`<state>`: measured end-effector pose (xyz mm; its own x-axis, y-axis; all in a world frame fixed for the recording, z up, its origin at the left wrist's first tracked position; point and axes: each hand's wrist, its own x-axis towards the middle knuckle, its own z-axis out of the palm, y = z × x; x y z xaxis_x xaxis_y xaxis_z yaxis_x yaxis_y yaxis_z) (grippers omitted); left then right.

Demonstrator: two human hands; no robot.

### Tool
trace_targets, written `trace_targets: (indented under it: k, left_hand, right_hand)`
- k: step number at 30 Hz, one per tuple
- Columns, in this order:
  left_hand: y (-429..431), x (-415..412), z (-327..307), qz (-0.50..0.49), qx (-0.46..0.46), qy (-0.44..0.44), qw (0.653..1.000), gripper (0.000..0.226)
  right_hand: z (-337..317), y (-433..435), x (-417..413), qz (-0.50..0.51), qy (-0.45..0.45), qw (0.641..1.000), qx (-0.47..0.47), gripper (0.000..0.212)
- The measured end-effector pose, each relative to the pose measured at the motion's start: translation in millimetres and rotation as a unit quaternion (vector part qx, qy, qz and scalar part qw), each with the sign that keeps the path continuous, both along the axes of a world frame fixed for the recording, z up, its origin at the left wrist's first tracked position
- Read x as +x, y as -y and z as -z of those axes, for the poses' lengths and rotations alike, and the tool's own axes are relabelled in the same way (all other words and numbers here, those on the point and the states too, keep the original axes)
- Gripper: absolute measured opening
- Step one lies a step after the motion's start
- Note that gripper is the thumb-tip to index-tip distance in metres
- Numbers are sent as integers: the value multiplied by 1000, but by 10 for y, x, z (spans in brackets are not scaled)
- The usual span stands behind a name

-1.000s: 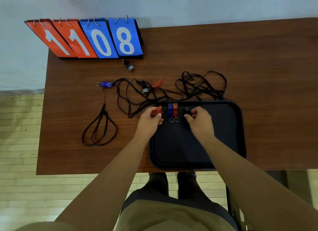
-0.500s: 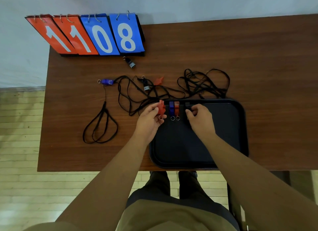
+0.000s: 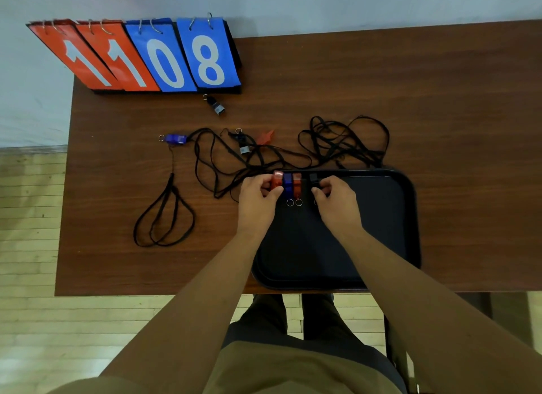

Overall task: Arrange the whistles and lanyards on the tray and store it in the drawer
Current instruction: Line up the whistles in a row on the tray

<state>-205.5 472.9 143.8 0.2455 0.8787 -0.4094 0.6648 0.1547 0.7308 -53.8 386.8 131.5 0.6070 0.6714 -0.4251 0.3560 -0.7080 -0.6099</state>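
Note:
A black tray (image 3: 390, 217) lies at the table's near edge. Along its far left rim stand a blue whistle (image 3: 288, 184) and an orange whistle (image 3: 297, 183), side by side. My left hand (image 3: 258, 200) pinches a red whistle (image 3: 276, 180) just left of the blue one. My right hand (image 3: 337, 201) grips a black whistle (image 3: 313, 178) to the right of the orange one. On the table beyond lie a blue whistle (image 3: 175, 138), a black whistle (image 3: 242, 142), an orange whistle (image 3: 265, 137), another black whistle (image 3: 216, 106) and tangled black lanyards (image 3: 343, 142).
A flip scoreboard (image 3: 152, 56) reading 1108 stands at the table's far left corner. A looped black lanyard (image 3: 164, 220) lies on the brown table (image 3: 440, 106) left of my hands. Wooden floor shows to the left and below.
My left hand carried the red whistle onto the tray, beside the blue one. My right hand stayed on the black whistle.

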Motion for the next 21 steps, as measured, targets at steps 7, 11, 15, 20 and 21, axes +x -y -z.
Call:
trace_targets:
  k: [7,11,15,20,21]
  left_hand:
    - [-29,59,34,51,41,-101,993,32]
    - [-86,59,41,53,45,-111,991,31]
    - [-44,63,93,97,39,-84,991,31]
    - [5,116,137,110,45,-74,990,31]
    - [12,126,138,110,45,-71,990,31]
  right_hand:
    - [3,-21,-20,-3,7,1000,-4,27]
    - [-4,-25,-66,-10,5,1000,-4,25]
    - [-22,-35,-80,-1,3,1000,-3,29]
    - [-42,-25,-32,1,3,1000,-4,31]
    - [-42,-24,-18,0,6,1000,-3,31]
